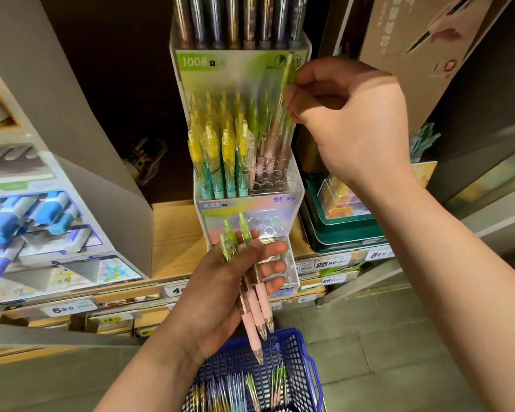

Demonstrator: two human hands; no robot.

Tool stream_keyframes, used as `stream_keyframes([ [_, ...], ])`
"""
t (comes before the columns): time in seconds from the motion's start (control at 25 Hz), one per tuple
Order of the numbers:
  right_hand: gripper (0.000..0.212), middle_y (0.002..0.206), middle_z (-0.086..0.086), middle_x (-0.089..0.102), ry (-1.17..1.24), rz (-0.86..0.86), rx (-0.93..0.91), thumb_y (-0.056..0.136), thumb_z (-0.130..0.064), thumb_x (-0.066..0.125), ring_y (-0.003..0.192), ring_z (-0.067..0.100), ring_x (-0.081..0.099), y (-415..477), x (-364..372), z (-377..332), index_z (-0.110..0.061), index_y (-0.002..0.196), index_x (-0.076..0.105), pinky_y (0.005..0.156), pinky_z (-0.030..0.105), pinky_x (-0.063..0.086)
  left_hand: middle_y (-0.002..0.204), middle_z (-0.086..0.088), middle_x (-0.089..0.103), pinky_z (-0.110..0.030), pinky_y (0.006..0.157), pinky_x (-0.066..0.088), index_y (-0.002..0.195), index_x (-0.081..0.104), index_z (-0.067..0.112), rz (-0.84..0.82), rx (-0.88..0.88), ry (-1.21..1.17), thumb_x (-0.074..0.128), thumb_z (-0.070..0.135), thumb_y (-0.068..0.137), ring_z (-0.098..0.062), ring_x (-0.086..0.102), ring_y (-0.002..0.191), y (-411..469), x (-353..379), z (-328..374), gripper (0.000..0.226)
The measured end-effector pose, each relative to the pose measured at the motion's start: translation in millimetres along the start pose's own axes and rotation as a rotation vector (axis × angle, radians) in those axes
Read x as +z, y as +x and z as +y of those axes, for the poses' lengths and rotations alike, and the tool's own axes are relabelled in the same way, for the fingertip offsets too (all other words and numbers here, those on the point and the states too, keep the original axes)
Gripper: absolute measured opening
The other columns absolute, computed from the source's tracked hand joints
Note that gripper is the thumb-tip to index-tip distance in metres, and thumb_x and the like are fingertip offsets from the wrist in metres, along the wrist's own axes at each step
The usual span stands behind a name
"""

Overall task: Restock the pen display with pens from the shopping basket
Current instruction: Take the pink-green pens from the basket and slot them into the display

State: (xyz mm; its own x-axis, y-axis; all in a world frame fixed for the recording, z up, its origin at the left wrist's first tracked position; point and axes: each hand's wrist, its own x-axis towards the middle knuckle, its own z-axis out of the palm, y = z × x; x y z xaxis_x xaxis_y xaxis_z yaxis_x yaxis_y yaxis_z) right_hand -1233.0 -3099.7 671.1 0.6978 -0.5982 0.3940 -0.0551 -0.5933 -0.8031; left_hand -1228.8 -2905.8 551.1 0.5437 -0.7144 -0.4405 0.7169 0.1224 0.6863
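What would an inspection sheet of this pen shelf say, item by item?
Surface: wooden shelf bears the clear pen display.
Job's things: blue shopping basket below, pens inside; yellow-topped pens fill the display's left rows.
Clutter: nothing seen.
Hands: right hand pinches one green-topped pen at the display's right side; left hand holds a bundle of pens.
Cables: nothing seen.
Surroundings: price tags, green tray at right.

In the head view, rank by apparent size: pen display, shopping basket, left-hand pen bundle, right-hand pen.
1. pen display
2. shopping basket, partly cropped by the frame, so its rank is unsure
3. pen bundle in the left hand
4. single green pen pinched by the right hand
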Motion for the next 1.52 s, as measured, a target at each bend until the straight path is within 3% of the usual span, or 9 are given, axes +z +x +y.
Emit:
stream_keyframes([
  [0.2, 0.012, 0.078, -0.017, 0.070, -0.120, -0.080, -0.011, 0.085, -0.020, 0.072, 0.075, -0.003, 0.067, -5, 9, 8, -0.030, 0.092, 0.072, 0.073, 0.010, 0.050, 0.118, -0.016, 0.075, -0.030, 0.069, 0.060, 0.107, 0.074, 0.012, -0.026, 0.021, 0.029, 0.069, 0.021, 0.093, -0.018, 0.075, 0.082, 1, 0, 0, 0.018],
  [0.4, 0.008, 0.077, -0.016, 0.068, -0.193, -0.132, 0.033, 0.086, -0.021, 0.073, 0.075, 0.001, 0.067, -13, 17, 19, -0.028, 0.089, 0.072, 0.075, 0.012, 0.052, 0.108, -0.012, 0.077, -0.026, 0.062, 0.057, 0.089, 0.081, 0.024, -0.017, 0.038, 0.038, 0.074, 0.024, 0.088, -0.015, 0.069, 0.069, 1, 2, 2, 0.007],
  [0.6, 0.008, 0.077, -0.016, 0.066, -0.212, -0.120, 0.085, 0.086, -0.022, 0.072, 0.072, 0.000, 0.065, -11, 19, 19, -0.023, 0.094, 0.074, 0.073, 0.006, 0.049, 0.106, -0.015, 0.076, -0.027, 0.065, 0.057, 0.098, 0.080, 0.023, -0.026, 0.043, 0.059, 0.072, 0.029, 0.090, -0.016, 0.069, 0.073, -1, 0, 1, 0.013],
  [0.72, 0.012, 0.073, -0.019, 0.064, -0.281, -0.156, 0.167, 0.086, -0.036, 0.075, 0.068, -0.003, 0.061, -18, 16, 16, -0.026, 0.090, 0.069, 0.065, 0.004, 0.044, 0.107, -0.019, 0.076, -0.027, 0.066, 0.057, 0.102, 0.079, 0.019, -0.014, 0.046, 0.077, 0.070, 0.032, 0.089, -0.018, 0.069, 0.075, -3, 1, 1, 0.020],
  [0.92, 0.012, 0.081, -0.007, 0.073, -0.125, -0.488, 0.503, 0.089, -0.034, 0.073, 0.072, 0.005, 0.067, -64, 14, 15, -0.024, 0.084, 0.072, 0.077, 0.026, 0.057, 0.103, -0.021, 0.076, -0.025, 0.063, 0.057, 0.107, 0.074, 0.005, 0.013, 0.066, 0.089, 0.069, 0.027, 0.088, -0.018, 0.069, 0.074, -5, 0, 2, 0.029],
  [1.04, 0.016, 0.072, -0.012, 0.073, -0.170, -0.591, 0.480, 0.091, -0.039, 0.069, 0.067, 0.001, 0.069, -86, 22, 19, -0.024, 0.085, 0.071, 0.057, 0.006, 0.045, 0.088, -0.014, 0.075, -0.023, 0.064, 0.057, 0.102, 0.077, 0.005, 0.009, 0.080, 0.169, 0.072, 0.022, 0.083, -0.017, 0.070, 0.072, -6, 0, 0, 0.026],
  [1.2, 0.018, 0.066, -0.019, 0.070, -0.121, -0.536, 0.527, 0.085, -0.043, 0.077, 0.065, -0.001, 0.068, -91, 25, 25, -0.026, 0.087, 0.073, 0.050, 0.004, 0.042, 0.087, -0.016, 0.077, -0.023, 0.066, 0.059, 0.088, 0.083, 0.013, 0.040, 0.073, 0.196, 0.076, 0.019, 0.075, -0.018, 0.074, 0.074, -8, 2, -3, 0.016],
  [1.36, 0.010, 0.070, -0.002, 0.072, 0.137, -0.409, 0.596, 0.085, -0.027, 0.080, 0.065, 0.013, 0.066, -81, 21, 26, -0.018, 0.084, 0.078, 0.076, 0.038, 0.061, 0.104, -0.020, 0.078, -0.027, 0.075, 0.061, 0.091, 0.083, 0.013, 0.040, 0.064, 0.087, 0.075, 0.023, 0.075, -0.025, 0.077, 0.088, -8, 6, -1, 0.021],
  [1.52, 0.004, 0.067, -0.001, 0.070, 0.403, -0.278, 0.590, 0.088, -0.006, 0.073, 0.063, 0.014, 0.063, -62, 12, 20, -0.010, 0.091, 0.073, 0.071, 0.030, 0.061, 0.109, -0.025, 0.075, -0.027, 0.075, 0.061, 0.096, 0.081, 0.004, 0.031, 0.040, -0.030, 0.074, 0.021, 0.077, -0.025, 0.077, 0.089, -7, 9, 3, 0.027],
])
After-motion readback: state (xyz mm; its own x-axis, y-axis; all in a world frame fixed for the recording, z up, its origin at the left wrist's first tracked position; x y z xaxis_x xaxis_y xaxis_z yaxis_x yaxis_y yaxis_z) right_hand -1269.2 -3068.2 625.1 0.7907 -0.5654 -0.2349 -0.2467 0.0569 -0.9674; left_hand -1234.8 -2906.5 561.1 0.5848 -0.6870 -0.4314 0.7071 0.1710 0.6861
